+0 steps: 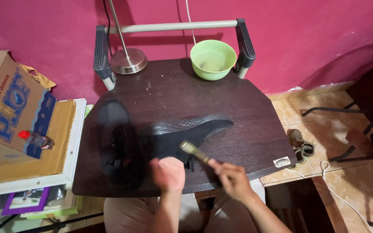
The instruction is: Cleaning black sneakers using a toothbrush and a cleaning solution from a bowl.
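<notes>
A: Squinting at the near edge: left hand (168, 174) curled, fingers tucked under the tilted black shoe (182, 136), toe pointing right. Heel end blurry, hard to read.

B: Right hand (233, 177) fingers pinched tight on a small brush (194, 151), bristles touching that shoe. Second black shoe (117, 144) flat just left. Farther back on the dark table (238, 112): green bowl (213, 59), lamp base (128, 60).

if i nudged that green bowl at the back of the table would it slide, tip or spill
The green bowl looks like thin plastic, so it is probably light and would slide readily on the smooth dark table. It seems to hold some liquid, which could slosh over the rim. Its wide, low shape makes tipping unlikely, though it sits near the back edge.
</notes>
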